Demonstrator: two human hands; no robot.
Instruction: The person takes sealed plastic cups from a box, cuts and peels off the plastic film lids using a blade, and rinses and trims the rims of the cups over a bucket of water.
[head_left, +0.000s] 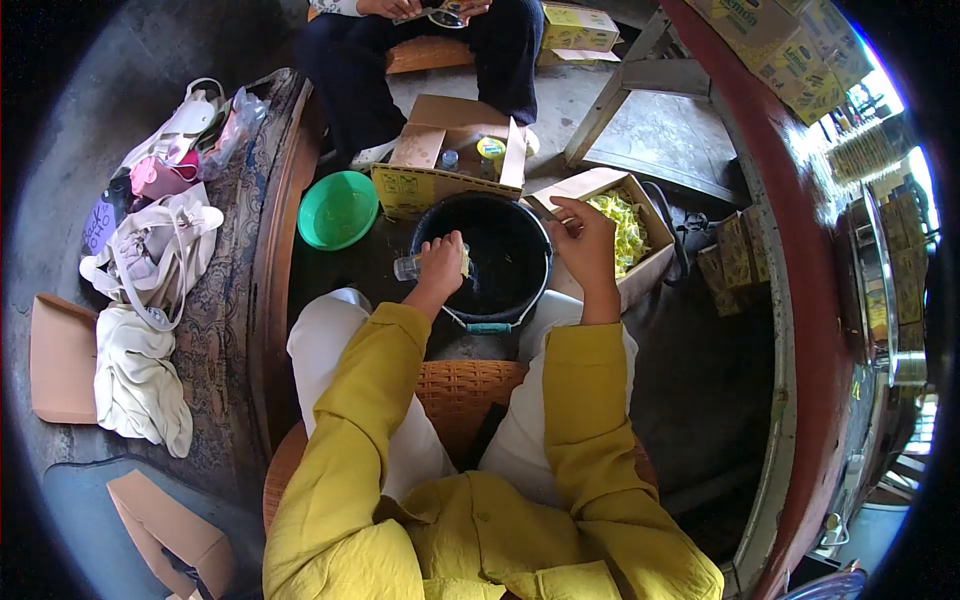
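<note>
My left hand (441,268) is wrapped round a small clear jar (408,267), held on its side over the left part of a black bucket (537,285). Something yellow shows at the jar's right end. The dark inside of the bucket holds little that I can make out. Over the bucket's right rim, my right hand (583,240) is raised with thumb and forefinger close together; whether anything is between them is too small to tell. Beside it stands a carton (645,283) with yellow-green labels or wrappers (622,228).
An open carton (405,190) with jars stands behind the bucket, and a green basin (339,210) to its left. Across from me sits a person (345,70) holding something. Bags (155,250) lie on the left bench. A wooden-legged stand (665,77) is at the back right.
</note>
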